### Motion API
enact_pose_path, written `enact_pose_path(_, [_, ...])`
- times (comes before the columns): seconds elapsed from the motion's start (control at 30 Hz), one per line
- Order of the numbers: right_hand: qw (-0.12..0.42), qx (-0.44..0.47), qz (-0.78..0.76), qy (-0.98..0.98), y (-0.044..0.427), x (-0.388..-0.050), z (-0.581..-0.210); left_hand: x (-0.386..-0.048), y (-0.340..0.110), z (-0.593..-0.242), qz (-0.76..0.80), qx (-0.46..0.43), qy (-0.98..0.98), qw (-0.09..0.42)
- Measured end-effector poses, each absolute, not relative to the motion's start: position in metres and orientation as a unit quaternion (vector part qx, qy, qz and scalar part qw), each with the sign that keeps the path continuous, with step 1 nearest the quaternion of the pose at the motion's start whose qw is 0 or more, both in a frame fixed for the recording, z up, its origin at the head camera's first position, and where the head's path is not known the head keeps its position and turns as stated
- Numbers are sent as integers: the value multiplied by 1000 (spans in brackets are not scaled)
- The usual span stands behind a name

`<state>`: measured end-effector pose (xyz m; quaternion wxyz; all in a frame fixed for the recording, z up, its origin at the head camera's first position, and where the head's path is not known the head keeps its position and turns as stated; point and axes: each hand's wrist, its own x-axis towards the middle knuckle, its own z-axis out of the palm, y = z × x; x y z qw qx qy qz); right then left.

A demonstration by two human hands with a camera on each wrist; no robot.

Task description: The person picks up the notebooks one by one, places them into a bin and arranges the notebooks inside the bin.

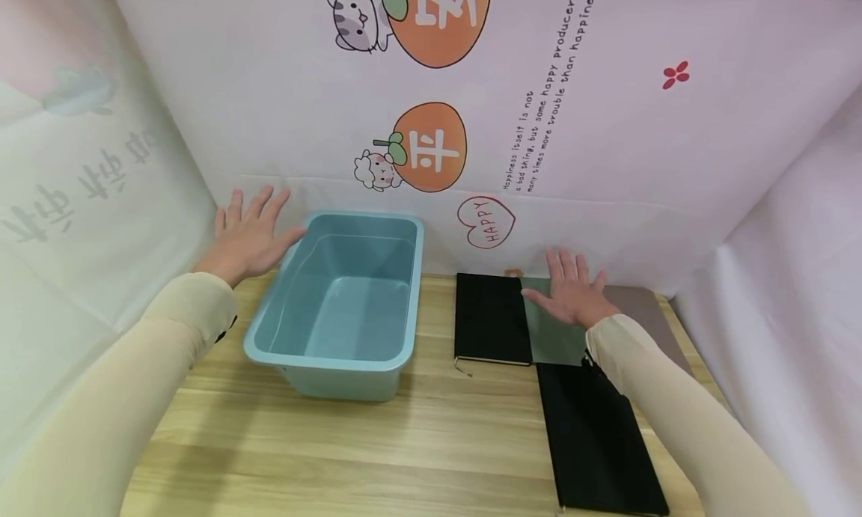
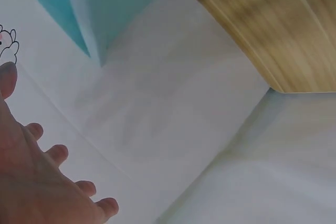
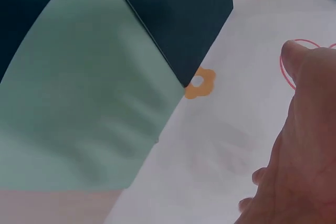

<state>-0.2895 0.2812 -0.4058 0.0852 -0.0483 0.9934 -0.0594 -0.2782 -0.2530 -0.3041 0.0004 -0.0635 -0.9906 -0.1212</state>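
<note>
My left hand (image 1: 248, 236) hovers beside the far left rim of a light blue plastic tub (image 1: 330, 363), fingers spread and holding nothing. The tub stands on the table with its inside in view. Over a grey-green notebook (image 1: 554, 334) my right hand (image 1: 572, 292) is held with fingers apart, also holding nothing. Left of that notebook lies a black notebook (image 1: 490, 319) with a ribbon at its near edge. A second black notebook (image 1: 599, 438) lies nearer, partly under the right forearm in view. A brownish-grey flat item (image 1: 643, 315) lies at the right, partly hidden by the arm.
A printed white sheet (image 1: 592, 143) rises behind the wooden table (image 1: 377, 457). White cloth walls (image 1: 67, 203) stand at left and right, close to both arms. The table's corner (image 2: 283, 77) shows in the left wrist view.
</note>
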Motion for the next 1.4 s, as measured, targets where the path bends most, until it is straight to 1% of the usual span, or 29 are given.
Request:
enact_pose_path(0.17, [95, -39, -88, 991, 285, -291, -414, -277, -258, -315, -118, -74, -990, 8])
enact_pose_path(0.37, [98, -41, -78, 991, 285, -289, -419, -276, -262, -327, -123, -83, -989, 12])
enact_pose_path(0.87, [111, -48, -73, 990, 281, -287, -431, -271, -262, -343, -125, -100, -987, 11])
enact_pose_path(1.07, [116, -42, -76, 989, 285, -288, -447, -267, -266, -351, -134, -109, -985, 6])
enact_pose_path(1.27, [118, -48, -73, 989, 289, -294, -469, -264, -269, -356, -147, -114, -982, 14])
enact_pose_path(1.4, [129, -50, -75, 988, 289, -295, -477, -264, -270, -358, -154, -118, -981, 19])
